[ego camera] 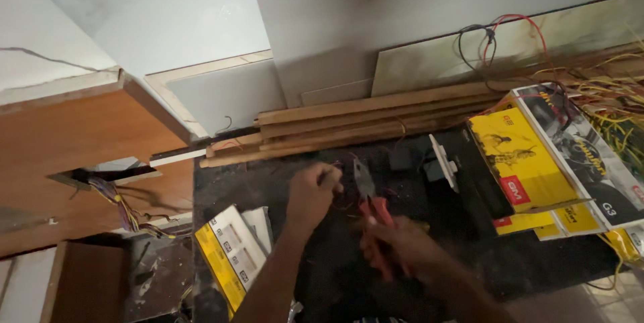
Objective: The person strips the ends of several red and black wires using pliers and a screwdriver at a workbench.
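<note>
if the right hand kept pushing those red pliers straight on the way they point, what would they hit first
Probably the stacked wooden battens at the wall. The right hand aims the red-handled pliers up across the dark worktop; depth is unclear.

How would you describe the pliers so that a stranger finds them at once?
Look at the dark worktop below the stacked wooden battens. Near its middle, the right hand grips the pliers. Their red handles and grey metal jaws pointing towards the battens set them apart.

Electrical workshop: loose wires [607,88], wood battens [362,118], switch boxes [516,155].
</note>
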